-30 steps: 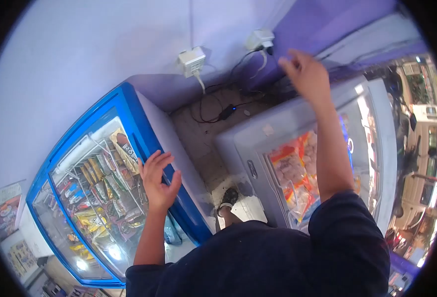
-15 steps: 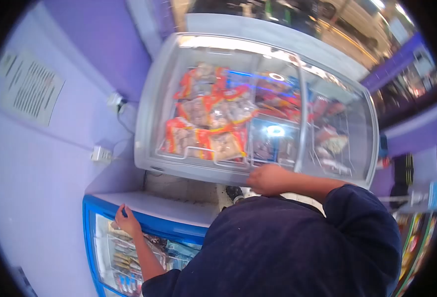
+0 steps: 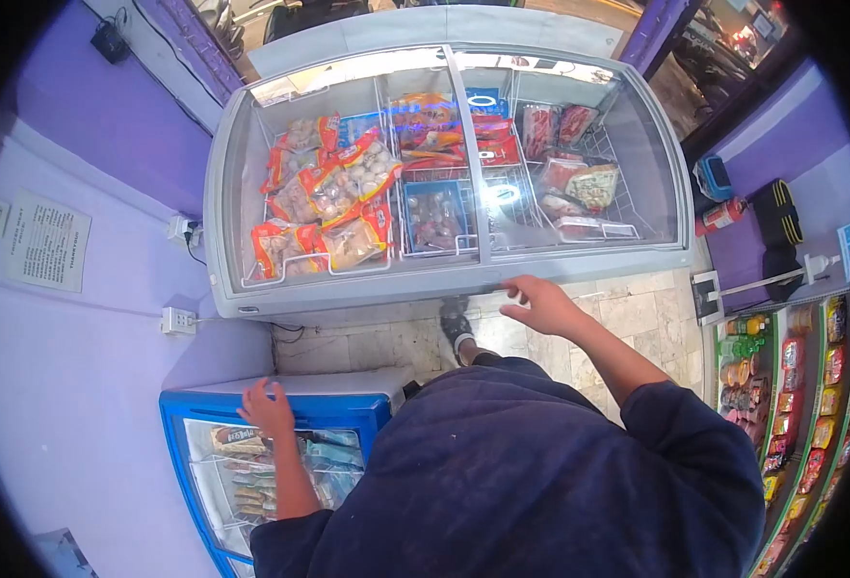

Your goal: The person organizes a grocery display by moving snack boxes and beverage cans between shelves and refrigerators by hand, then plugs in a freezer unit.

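Note:
A large chest freezer (image 3: 348,297) with a curved sliding glass lid stands ahead. Just off its front edge is my right hand (image 3: 546,306), fingers apart and holding nothing. Through the lid show orange-and-clear bags of frozen food (image 3: 333,183) on the left, red packets (image 3: 458,144) in the middle and meat packs (image 3: 579,183) at right. My left hand (image 3: 268,407) hovers over the top of a smaller blue-framed freezer (image 3: 333,411), its fingers loosely bent and empty. Packaged frozen goods (image 3: 256,472) lie under that freezer's glass.
Shelves of snack packets (image 3: 810,414) line the right side. A long-handled cleaning tool (image 3: 762,284) reaches out near them. On the left wall are a notice (image 3: 49,241) and a power socket (image 3: 178,321) with cables. My shoe (image 3: 457,332) is on the tiled floor (image 3: 627,328).
The view has shifted, placing the large freezer further left. My right hand has come away from its front edge with fingers spread. My left hand stays over the blue freezer.

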### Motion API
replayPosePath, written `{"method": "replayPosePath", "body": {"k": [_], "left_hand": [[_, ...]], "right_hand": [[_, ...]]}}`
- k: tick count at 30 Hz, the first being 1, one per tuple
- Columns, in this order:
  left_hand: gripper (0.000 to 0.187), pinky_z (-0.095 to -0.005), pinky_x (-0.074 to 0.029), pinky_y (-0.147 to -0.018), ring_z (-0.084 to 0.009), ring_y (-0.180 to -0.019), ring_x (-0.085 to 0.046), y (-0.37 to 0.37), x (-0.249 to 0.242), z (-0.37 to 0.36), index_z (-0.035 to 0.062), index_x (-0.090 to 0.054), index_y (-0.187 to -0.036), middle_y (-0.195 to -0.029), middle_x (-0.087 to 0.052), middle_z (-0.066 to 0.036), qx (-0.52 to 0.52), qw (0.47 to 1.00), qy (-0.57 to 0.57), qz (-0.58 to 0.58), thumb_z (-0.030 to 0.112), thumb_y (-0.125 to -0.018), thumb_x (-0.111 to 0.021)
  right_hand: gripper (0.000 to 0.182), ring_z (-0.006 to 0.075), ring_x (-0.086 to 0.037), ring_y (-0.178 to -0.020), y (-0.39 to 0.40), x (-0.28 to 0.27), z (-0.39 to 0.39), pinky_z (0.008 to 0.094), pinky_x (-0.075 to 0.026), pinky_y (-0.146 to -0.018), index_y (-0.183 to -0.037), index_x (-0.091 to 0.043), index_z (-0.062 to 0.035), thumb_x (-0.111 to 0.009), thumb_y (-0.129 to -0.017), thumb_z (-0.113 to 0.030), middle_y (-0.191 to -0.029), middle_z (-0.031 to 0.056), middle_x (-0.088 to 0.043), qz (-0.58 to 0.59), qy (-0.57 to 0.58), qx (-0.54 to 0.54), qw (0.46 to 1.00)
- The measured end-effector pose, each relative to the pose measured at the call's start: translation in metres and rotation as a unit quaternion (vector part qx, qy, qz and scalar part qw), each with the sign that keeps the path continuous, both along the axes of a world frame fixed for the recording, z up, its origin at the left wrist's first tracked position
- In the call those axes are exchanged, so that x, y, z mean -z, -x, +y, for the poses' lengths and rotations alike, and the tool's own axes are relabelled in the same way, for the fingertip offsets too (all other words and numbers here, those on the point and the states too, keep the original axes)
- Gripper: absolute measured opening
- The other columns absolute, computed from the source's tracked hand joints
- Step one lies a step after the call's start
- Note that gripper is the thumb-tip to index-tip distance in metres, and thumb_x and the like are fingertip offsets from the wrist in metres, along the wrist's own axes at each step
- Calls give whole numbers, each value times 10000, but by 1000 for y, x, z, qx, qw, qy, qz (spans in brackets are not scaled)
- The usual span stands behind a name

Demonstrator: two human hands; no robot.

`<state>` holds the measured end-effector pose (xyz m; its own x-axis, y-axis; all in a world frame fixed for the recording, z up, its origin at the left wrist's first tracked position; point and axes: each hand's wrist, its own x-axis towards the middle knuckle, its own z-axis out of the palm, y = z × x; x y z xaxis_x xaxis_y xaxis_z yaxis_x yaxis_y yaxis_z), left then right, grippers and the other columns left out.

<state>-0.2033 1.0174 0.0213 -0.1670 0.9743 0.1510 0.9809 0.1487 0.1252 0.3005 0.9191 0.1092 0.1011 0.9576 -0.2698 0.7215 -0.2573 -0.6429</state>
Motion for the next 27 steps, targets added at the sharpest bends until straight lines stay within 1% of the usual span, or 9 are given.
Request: {"method": "replayPosePath", "body": {"k": [7,10,12,14,15,18,22,24,27], "left_hand": [[281,-546,-179,-1048,-269,-1200,-427,-63,-1,-43,140,-601,-1044,-1120,-586,-67,62,997,27,-36,295,-811,-577],[295,-538,-183,-1048,-269,-1201,-423,-67,8,-49,132,-593,-1060,-1116,-586,-66,75,996,-11,-38,299,-819,-563],[326,-525,-183,-1051,-274,-1210,-414,-70,4,-48,125,-568,-1115,-1136,-574,-72,64,997,-17,-30,296,-840,-530],[349,-521,-181,-1053,-279,-1216,-408,-71,2,-49,119,-545,-1148,-1157,-561,-72,59,998,-21,-26,293,-847,-516],[372,-517,-179,-1056,-283,-1222,-401,-72,2,-48,113,-521,-1182,-1178,-548,-73,59,998,-22,-22,290,-855,-502],[436,-514,-169,-1060,-291,-1233,-388,-71,3,-47,83,-460,-1242,-1240,-501,-88,55,998,-20,-13,300,-865,-486],[480,-520,-181,-1052,-311,-1230,-385,-73,3,-44,52,-421,-1269,-1273,-462,-132,41,998,-38,-3,303,-868,-500],[507,-497,-227,-1044,-347,-1218,-385,-83,-11,-37,23,-401,-1280,-1282,-436,-185,-10,1000,-8,-23,279,-864,-536],[533,-467,-272,-1032,-378,-1207,-383,-86,-25,22,4,-390,-1284,-1277,-431,-213,22,989,-66,-134,239,-846,-584]], "right_hand": [[693,305,-554,-1021,-34,36,134,363,-438,-881,-1227,-457,21,-704,-724,-388,-1110,192,-542,123,-142,253,949],[729,331,-533,-1065,-37,26,188,371,-422,-915,-1246,-430,45,-690,-728,-397,-1160,216,-506,71,-117,280,950],[673,342,-522,-1073,-46,48,212,381,-421,-915,-1224,-462,29,-676,-729,-374,-1200,237,-471,34,-82,261,961],[618,346,-510,-1079,-58,69,227,385,-421,-910,-1182,-500,21,-665,-724,-361,-1208,251,-446,169,-53,297,938],[577,355,-519,-1045,-51,54,221,401,-429,-883,-1139,-525,21,-655,-716,-350,-1154,244,-465,157,-71,320,932],[591,366,-530,-1004,-37,15,205,408,-438,-853,-1151,-508,33,-645,-723,-351,-1104,238,-473,45,-74,279,956],[626,363,-534,-989,-59,22,197,411,-438,-845,-1213,-461,30,-637,-737,-336,-1085,223,-483,-13,-93,177,980],[681,307,-555,-900,-74,19,192,378,-459,-773,-1288,-409,21,-659,-753,-316,-1057,192,-507,-59,-88,86,991],[709,351,-536,-992,-90,9,193,409,-447,-833,-1314,-368,-1,-642,-744,-320,-1073,198,-503,7,-13,25,1000]]}}
